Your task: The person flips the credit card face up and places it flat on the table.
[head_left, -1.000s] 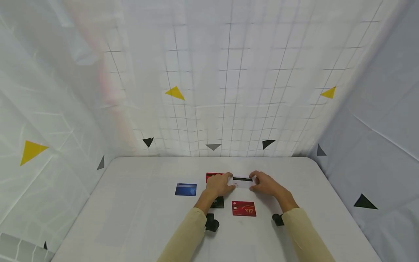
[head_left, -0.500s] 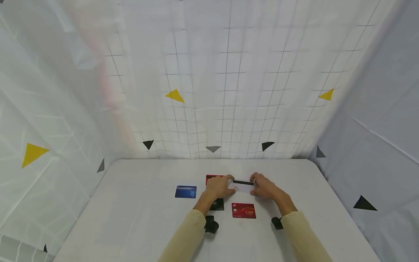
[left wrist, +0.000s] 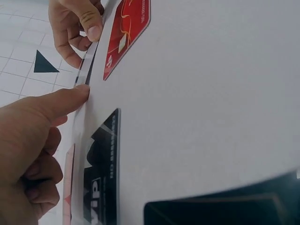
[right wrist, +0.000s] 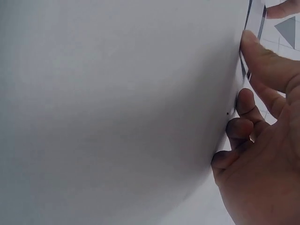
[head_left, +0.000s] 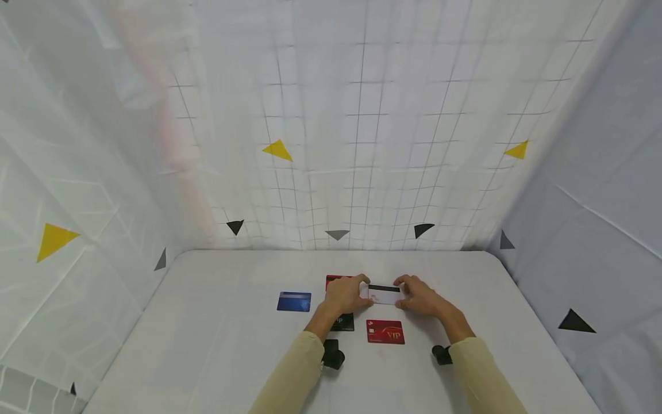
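A white card [head_left: 384, 296] with a black stripe along its far side lies between my two hands. My left hand [head_left: 345, 294] pinches its left end, thumb on the near edge and forefinger on the far one. At the opposite end my right hand [head_left: 420, 296] pinches it the same way. The left wrist view shows the card [left wrist: 86, 69] edge-on, low over the table. A black VIP card [head_left: 343, 323] is partly hidden under my left forearm, and a red card with a dark stripe [head_left: 337, 279] partly behind that hand. Nearer to me lies a red VIP card [head_left: 385, 332].
A blue card [head_left: 293, 301] lies left of my left hand on the white table [head_left: 217, 345]. Dark wrist devices [head_left: 333, 355] sit at both sleeves. White sheeting [head_left: 331, 190] with grid lines and coloured triangles hangs behind the table.
Both hands keep their pinch on the white card, which stays nearly in place with a slight turn. The right wrist has shifted a little outward since half a second ago.
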A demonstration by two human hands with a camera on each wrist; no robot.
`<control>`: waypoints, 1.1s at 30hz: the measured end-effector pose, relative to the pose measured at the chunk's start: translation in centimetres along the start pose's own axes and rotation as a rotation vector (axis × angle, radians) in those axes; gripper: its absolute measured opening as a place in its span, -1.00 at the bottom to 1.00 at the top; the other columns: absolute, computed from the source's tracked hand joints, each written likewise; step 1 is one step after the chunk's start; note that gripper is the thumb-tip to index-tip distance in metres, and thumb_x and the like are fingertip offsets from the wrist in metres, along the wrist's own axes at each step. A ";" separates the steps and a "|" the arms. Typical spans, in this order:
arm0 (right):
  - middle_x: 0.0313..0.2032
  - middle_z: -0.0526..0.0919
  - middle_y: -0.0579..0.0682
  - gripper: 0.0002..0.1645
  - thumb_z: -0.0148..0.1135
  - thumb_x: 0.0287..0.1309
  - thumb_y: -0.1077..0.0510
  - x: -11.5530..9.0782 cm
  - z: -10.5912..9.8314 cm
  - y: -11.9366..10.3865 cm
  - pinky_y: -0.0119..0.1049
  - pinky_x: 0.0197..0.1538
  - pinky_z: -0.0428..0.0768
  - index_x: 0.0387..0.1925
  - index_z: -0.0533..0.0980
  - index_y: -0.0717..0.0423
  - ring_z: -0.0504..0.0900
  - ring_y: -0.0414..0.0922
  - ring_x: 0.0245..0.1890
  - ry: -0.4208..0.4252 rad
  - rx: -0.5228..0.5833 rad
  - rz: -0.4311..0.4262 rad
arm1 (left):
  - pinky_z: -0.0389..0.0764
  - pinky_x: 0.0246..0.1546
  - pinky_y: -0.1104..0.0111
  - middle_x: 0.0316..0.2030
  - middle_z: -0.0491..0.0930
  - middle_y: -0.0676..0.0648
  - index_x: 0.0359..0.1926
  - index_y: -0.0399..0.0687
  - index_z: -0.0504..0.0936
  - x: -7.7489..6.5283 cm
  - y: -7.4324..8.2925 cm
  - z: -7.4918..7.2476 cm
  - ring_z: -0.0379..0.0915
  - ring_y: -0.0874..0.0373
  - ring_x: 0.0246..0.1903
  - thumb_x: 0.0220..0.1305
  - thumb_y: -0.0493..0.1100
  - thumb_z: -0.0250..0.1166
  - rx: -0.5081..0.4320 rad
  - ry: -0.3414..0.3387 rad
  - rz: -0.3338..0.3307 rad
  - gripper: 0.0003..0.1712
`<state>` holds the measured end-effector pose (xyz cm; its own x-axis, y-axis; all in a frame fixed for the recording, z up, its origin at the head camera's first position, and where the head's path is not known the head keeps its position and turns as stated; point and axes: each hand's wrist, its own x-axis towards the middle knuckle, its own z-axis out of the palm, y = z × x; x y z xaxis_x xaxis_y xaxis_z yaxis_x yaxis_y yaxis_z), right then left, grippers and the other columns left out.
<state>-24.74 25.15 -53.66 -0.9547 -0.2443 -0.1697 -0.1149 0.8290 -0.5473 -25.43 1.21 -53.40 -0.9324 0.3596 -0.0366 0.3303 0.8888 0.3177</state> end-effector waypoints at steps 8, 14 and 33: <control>0.01 0.49 0.12 -0.31 0.55 0.01 -0.05 -0.3 -0.1 0.4 0.16 0.12 0.46 0.15 0.50 0.06 0.45 0.09 0.06 -0.003 0.053 -0.014 | 0.29 -0.59 0.38 -0.60 0.48 0.16 0.21 0.37 0.59 -0.1 -0.3 0.2 0.30 0.21 -0.62 0.11 0.37 0.41 -0.004 0.002 0.020 -0.35; -0.03 0.50 0.08 -0.30 0.56 -0.03 -0.12 -0.4 0.2 0.7 0.13 0.08 0.48 0.14 0.53 0.01 0.46 0.05 0.01 0.003 0.071 -0.024 | 0.26 -0.61 0.38 -0.67 0.44 0.14 0.22 0.36 0.59 -0.4 -0.5 0.3 0.27 0.21 -0.64 0.13 0.39 0.39 0.008 -0.007 0.037 -0.35; -0.15 0.50 -0.05 -0.30 0.54 -0.05 -0.25 -1.2 0.4 0.6 -0.06 -0.12 0.41 0.11 0.55 -0.09 0.38 -0.05 -0.12 0.069 -0.055 -0.115 | 0.34 -0.59 0.43 -0.54 0.54 0.24 0.23 0.33 0.59 -1.4 -0.3 -1.1 0.37 0.28 -0.58 0.11 0.39 0.41 -0.016 0.012 0.093 -0.31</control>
<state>-23.58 25.79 -54.13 -0.9509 -0.3054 -0.0503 -0.2375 0.8241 -0.5142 -24.44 0.10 -52.40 -0.8995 0.4369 0.0053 0.4133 0.8468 0.3347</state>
